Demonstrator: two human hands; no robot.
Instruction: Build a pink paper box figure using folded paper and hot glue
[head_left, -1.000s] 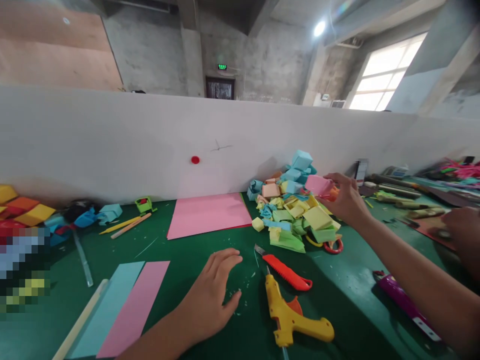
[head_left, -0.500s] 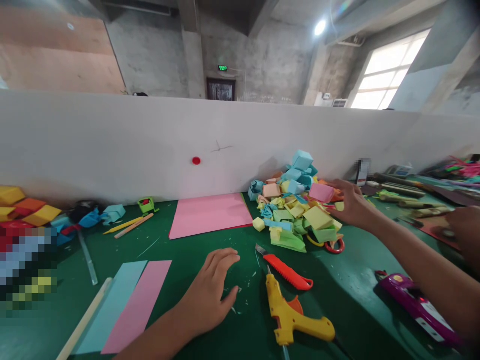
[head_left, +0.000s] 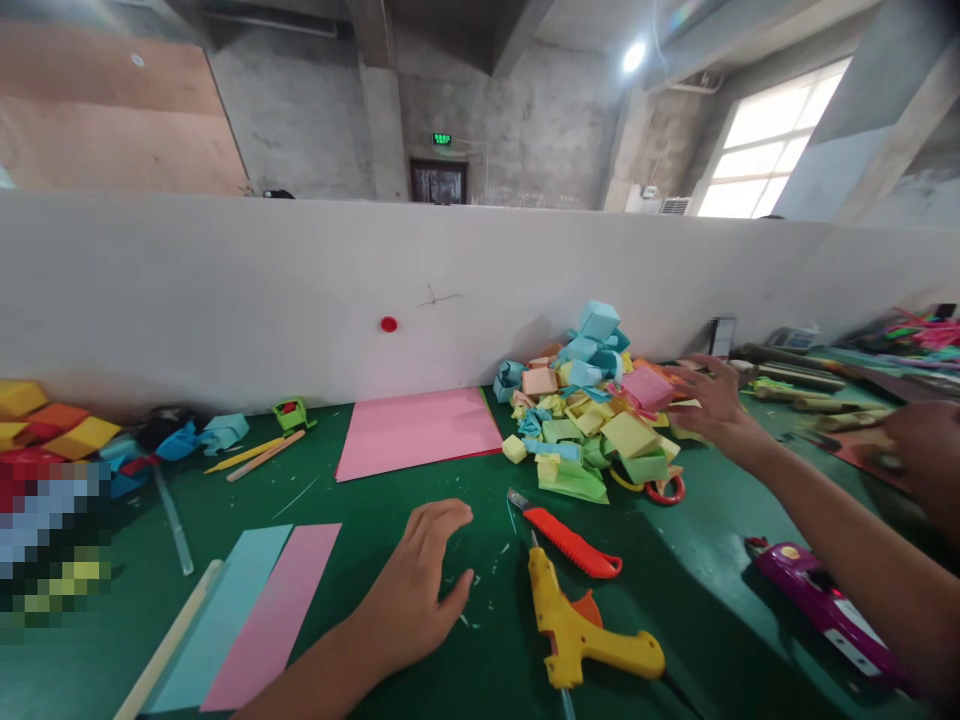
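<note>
My left hand (head_left: 420,590) lies palm down on the green mat (head_left: 360,500), fingers loosely spread and holding nothing, just left of an orange box cutter (head_left: 570,540) and a yellow glue gun (head_left: 581,635). My right hand (head_left: 712,400) reaches out to the right side of a pile of folded paper boxes (head_left: 592,410) in blue, yellow, green and pink. Its fingers are spread, and a pink folded box (head_left: 646,388) rests on the pile just left of the fingertips. Orange-handled scissors (head_left: 664,490) stick out from under the pile.
A pink sheet (head_left: 418,432) lies by the white partition wall (head_left: 300,290). Blue and pink paper strips (head_left: 255,610), a ruler (head_left: 172,520) and pencils (head_left: 255,455) lie to the left. A purple tool (head_left: 817,605) lies at the right. Another person's hand (head_left: 922,445) works at far right.
My right hand lowered the pink folded box onto the pile, let go of it and spread its fingers. My left hand stayed where it was on the mat.
</note>
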